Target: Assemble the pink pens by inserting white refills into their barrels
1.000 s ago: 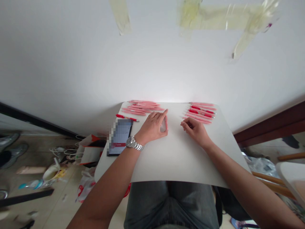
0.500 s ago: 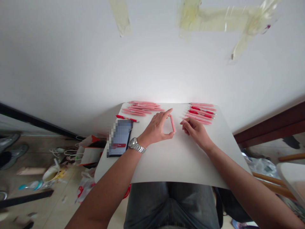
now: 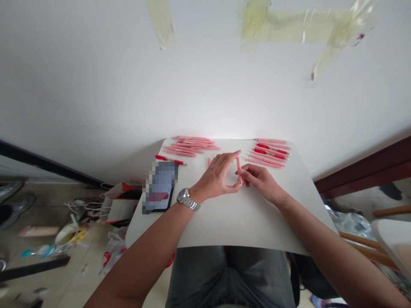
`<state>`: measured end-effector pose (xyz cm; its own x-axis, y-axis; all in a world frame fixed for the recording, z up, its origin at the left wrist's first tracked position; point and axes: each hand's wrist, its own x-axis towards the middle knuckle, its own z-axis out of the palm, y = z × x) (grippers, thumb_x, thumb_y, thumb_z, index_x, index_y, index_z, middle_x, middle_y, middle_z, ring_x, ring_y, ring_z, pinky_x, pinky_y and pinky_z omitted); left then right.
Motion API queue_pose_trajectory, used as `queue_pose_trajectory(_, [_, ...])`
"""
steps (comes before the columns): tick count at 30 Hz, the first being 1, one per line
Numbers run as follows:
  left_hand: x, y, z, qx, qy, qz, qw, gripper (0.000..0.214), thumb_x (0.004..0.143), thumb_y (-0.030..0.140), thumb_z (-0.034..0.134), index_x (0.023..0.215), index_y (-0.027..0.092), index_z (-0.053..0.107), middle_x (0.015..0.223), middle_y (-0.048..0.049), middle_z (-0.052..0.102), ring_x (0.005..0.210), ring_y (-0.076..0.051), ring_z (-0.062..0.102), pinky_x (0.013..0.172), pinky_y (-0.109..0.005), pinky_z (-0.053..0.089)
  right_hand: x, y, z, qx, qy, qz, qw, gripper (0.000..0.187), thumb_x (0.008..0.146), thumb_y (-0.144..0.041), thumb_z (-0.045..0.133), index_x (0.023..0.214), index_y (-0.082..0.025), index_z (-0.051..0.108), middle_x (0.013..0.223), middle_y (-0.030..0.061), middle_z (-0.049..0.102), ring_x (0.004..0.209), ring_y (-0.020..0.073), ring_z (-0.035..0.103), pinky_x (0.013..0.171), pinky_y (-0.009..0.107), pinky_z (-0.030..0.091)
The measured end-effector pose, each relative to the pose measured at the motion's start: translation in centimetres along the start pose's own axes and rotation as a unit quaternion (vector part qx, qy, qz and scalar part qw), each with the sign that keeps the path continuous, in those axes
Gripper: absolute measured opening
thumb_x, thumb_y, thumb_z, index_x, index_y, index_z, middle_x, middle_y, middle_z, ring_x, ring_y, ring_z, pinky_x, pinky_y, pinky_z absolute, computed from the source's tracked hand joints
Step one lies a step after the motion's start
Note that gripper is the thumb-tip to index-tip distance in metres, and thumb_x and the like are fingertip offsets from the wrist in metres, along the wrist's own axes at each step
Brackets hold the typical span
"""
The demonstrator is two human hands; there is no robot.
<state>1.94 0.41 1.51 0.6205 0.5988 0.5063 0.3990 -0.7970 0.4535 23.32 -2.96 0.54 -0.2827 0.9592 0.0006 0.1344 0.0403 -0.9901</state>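
My left hand (image 3: 218,175), with a metal watch on the wrist, holds a pink pen (image 3: 239,168) lengthwise between thumb and a long finger, over the table's middle. My right hand (image 3: 255,177) is closed with its fingertips at the pen's lower part, seemingly pinching it; whether a small part is also in those fingers is hidden. A short pink piece (image 3: 209,161) shows just behind my left hand. At the back left lies a pile of pink pens (image 3: 189,145). To the right is a row of pink pens (image 3: 266,162), with red pens (image 3: 272,152) among them.
The white table (image 3: 218,226) stands against a wall (image 3: 205,85). A phone (image 3: 160,186) lies at its left edge, a red pen (image 3: 170,160) just behind it. Bags, a bottle (image 3: 41,250) and a cup (image 3: 67,234) are on the floor at left.
My left hand has moved slightly right with the pink pen. My right hand has come left, its fingertips now meeting the pen. The short pink piece behind my left hand has come into view.
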Motion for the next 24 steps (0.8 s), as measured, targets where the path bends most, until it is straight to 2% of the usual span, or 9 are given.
queue_pose_trajectory(8, [-0.1,-0.4,0.1,-0.001,-0.02,-0.005,1.0,0.088,0.091,0.031,0.071,0.164,0.029,0.023,0.151,-0.0132,0.052,0.143,-0.031,0.049,0.122,-0.053,0.039,0.1,0.2,0.0,0.007,0.004,0.008,1.0,0.044,0.095,-0.064,0.066,0.097,-0.02,0.068,0.078,0.0021,0.067,0.067,0.0153,0.056,0.067,0.031,0.049])
queue_pose_trajectory(12, [-0.2,-0.5,-0.1,0.007,-0.022,-0.017,1.0,0.082,0.09,0.037,0.074,0.161,0.03,0.034,0.147,-0.0127,0.052,0.141,-0.032,0.049,0.122,-0.051,0.04,0.0,0.1,-0.1,0.004,0.003,-0.001,1.0,0.038,0.098,-0.059,0.064,0.094,-0.021,0.066,0.078,0.0011,0.065,0.067,0.0149,0.055,0.067,0.031,0.047])
queue_pose_trajectory(15, [-0.2,-0.5,-0.3,0.006,-0.018,-0.021,1.0,0.066,0.094,0.04,0.07,0.155,0.029,0.046,0.144,-0.0125,0.055,0.139,-0.031,0.052,0.12,-0.05,0.043,0.0,0.1,-0.2,-0.01,0.008,-0.016,1.0,0.037,0.099,-0.057,0.063,0.092,-0.021,0.064,0.078,0.0012,0.064,0.068,0.0152,0.054,0.066,0.03,0.046])
queue_pose_trajectory(19, [-0.1,-0.6,-0.3,0.001,0.009,-0.023,1.0,0.038,0.101,0.034,0.06,0.139,0.027,0.058,0.139,-0.0109,0.06,0.135,-0.028,0.056,0.117,-0.048,0.045,0.2,0.3,-0.6,-0.048,0.011,-0.032,0.998,0.038,0.098,-0.059,0.062,0.095,-0.02,0.064,0.078,0.0006,0.06,0.067,0.0147,0.05,0.062,0.029,0.041])
queue_pose_trajectory(24, [0.1,-1.0,-0.3,-0.006,0.013,-0.032,0.999,0.018,0.105,0.03,0.055,0.119,0.024,0.064,0.12,-0.007,0.069,0.116,-0.023,0.065,0.106,-0.043,0.051,0.4,0.7,-0.8,-0.088,0.024,-0.045,0.995,0.039,0.098,-0.058,0.063,0.097,-0.019,0.068,0.079,0.0004,0.057,0.068,0.0146,0.045,0.062,0.03,0.037])
